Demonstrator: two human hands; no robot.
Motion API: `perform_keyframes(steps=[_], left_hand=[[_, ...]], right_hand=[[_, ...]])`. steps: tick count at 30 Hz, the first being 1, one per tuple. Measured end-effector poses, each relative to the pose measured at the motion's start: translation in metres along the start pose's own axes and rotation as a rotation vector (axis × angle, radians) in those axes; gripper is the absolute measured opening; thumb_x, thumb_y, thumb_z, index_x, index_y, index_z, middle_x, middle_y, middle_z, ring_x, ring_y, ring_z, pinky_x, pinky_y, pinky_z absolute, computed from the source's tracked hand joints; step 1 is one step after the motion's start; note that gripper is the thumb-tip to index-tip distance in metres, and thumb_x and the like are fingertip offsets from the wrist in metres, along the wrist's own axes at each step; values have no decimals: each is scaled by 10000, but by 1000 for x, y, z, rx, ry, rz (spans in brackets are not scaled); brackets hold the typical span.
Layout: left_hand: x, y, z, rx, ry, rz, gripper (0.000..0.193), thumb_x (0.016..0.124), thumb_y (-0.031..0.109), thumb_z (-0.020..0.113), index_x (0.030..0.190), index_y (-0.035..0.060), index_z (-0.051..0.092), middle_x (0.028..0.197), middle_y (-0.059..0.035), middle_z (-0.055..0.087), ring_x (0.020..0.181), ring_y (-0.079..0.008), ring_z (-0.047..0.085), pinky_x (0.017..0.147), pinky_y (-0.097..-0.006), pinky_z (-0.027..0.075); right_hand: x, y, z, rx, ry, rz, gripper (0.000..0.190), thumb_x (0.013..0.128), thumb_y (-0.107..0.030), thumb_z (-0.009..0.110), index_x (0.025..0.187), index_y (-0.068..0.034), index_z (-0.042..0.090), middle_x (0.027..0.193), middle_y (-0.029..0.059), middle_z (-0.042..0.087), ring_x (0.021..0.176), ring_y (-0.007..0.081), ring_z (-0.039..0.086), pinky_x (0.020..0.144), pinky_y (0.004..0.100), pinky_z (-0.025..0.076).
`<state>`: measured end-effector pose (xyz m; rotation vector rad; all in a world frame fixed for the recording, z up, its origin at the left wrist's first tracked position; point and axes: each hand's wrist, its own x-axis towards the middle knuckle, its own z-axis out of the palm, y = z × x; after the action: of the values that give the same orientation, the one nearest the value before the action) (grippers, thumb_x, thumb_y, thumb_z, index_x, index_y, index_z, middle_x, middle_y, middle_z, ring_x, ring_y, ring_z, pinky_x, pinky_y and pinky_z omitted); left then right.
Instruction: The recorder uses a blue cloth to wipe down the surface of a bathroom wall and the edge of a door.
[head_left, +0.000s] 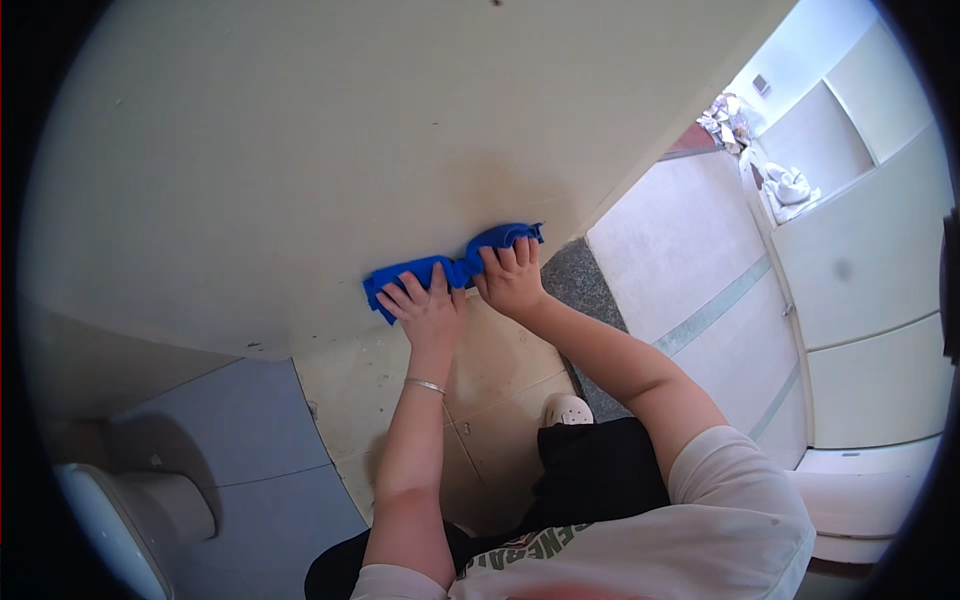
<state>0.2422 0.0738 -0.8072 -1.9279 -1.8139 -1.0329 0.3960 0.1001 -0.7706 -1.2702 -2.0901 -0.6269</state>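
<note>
A folded blue cloth (409, 271) lies against the lower part of a pale wall (300, 150), bunched and pinched at its middle. My left hand (431, 311) presses on its left half with fingers spread, and a thin bracelet circles that wrist. On the cloth's right half, my right hand (511, 281) holds it with bent fingers near its end. Both thumbs point towards the bunched middle. Above the cloth, the wall carries a faint brownish stain (487, 180). Beige floor tiles (502, 345) with dark specks meet the wall just below my hands.
A white toilet (124, 517) stands at lower left on grey-blue tiles (247, 420). Right of the wall's edge, a dark speckled stone strip (581, 300) borders a pale floor (675, 247). Cream cabinets (862, 247) line the far right. My light clog (568, 410) is near the strip.
</note>
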Motion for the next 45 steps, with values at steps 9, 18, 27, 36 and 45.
perform_keyframes(steps=[9, 18, 27, 36, 45], left_hand=[[103, 41, -76, -142, 171, 38, 822, 862, 483, 523, 1465, 97, 119, 1433, -344, -204, 1253, -622, -209, 946, -732, -69], [154, 77, -107, 59, 209, 193, 690, 857, 466, 520, 1444, 197, 277, 1483, -294, -124, 1316, -548, -180, 960, -713, -79], [42, 47, -6, 246, 23, 547, 561, 833, 445, 578, 1361, 347, 416, 1543, -129, 19, 1381, -432, -122, 1038, -624, -70], [26, 49, -24, 177, -493, 442, 545, 842, 434, 564, 1318, 189, 463, 1484, -130, 223, 1376, -359, 110, 1049, -594, 77], [82, 86, -46, 151, -139, 405, 831, 864, 423, 563, 1479, 120, 93, 1475, -291, -161, 1319, -558, -143, 965, -727, 8]], right_hand=[[148, 2, -104, 153, 391, 313, 844, 721, -460, 627, 1389, -29, 344, 1460, 278, 188, 1347, 504, 62, 1034, 639, 14], [130, 48, -96, 140, 599, 421, 860, 784, -477, 549, 1419, 15, 244, 1469, 311, 130, 1358, 493, 51, 1056, 593, 22], [-38, 46, 29, 325, 387, 614, 914, 777, -359, 604, 1421, 60, 109, 1435, 364, 101, 1333, 509, 124, 1060, 564, 166], [-22, 27, -9, 395, 176, 781, 845, 705, -227, 673, 1348, 115, 244, 1408, 376, 142, 1306, 515, 194, 1050, 568, 192], [66, 85, -63, 560, 692, 582, 687, 750, -141, 614, 1355, 29, 335, 1275, 244, 447, 1117, 368, 447, 944, 413, 354]])
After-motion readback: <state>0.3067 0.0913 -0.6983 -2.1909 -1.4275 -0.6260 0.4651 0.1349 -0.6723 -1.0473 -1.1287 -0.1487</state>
